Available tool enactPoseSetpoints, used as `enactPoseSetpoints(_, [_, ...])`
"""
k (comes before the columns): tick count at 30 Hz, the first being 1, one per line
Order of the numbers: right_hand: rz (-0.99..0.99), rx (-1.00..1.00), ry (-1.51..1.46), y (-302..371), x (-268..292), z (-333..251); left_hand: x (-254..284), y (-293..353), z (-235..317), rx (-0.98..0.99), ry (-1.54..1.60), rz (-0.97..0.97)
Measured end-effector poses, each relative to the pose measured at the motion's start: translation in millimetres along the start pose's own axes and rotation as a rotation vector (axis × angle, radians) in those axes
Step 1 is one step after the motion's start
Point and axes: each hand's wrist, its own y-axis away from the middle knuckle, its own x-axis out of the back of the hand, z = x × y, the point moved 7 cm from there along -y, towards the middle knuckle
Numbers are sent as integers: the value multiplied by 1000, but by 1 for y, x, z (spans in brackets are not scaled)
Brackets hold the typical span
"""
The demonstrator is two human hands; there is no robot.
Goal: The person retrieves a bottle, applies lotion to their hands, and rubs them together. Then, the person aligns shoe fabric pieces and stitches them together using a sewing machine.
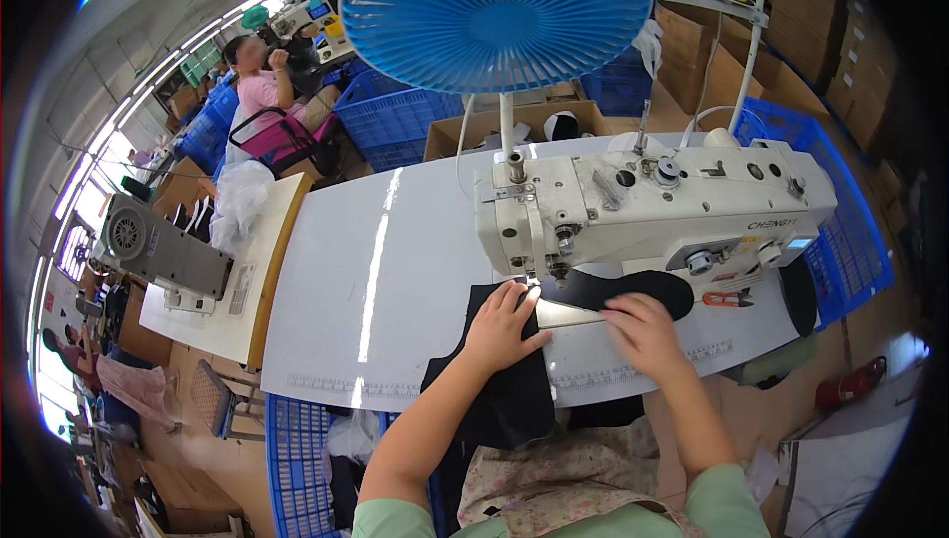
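My left grip point(502, 333) is spread flat, fingers a little apart and thumb out to the side, pressing on the black cloth point(504, 405) rather than closed around it. That cloth lies under my palm and wrist, its lower part reaching past the near edge of the desk point(326, 271). My right grip point(645, 332) is loosely curled, its fingertips at the near edge of the long, rounded black piece point(643, 291); I cannot tell whether I pinch that edge or only touch it. This piece stretches rightward from the needle area, just beyond my right fingers. Whether the two blacks join there I cannot tell, since my left fingertips cover the spot. The white sewing machine point(633, 212) stands right in front of both grips, its needle end close to my left fingertips, blocking the way forward. Orange-handled snips point(728, 299) lie right of the rounded piece, with a dark oval piece point(798, 296) farther right. A ruler strip point(647, 364) runs along the near side, and a blue fan point(494, 19) looms beyond the machine.
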Motion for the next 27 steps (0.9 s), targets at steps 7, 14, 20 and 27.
enactPoseSetpoints(7, [-328,26,-20,-66,-88,27,-5,6,11,72,-91,12])
enactPoseSetpoints(14, [-213,58,-96,-60,-83,29,-9,12,12,103,-38,62])
enactPoseSetpoints(20, [-186,68,-113,-60,-82,29,-8,12,11,93,-25,80])
enactPoseSetpoints(27, [-182,63,-99,-58,-83,26,-7,11,10,91,-10,90])
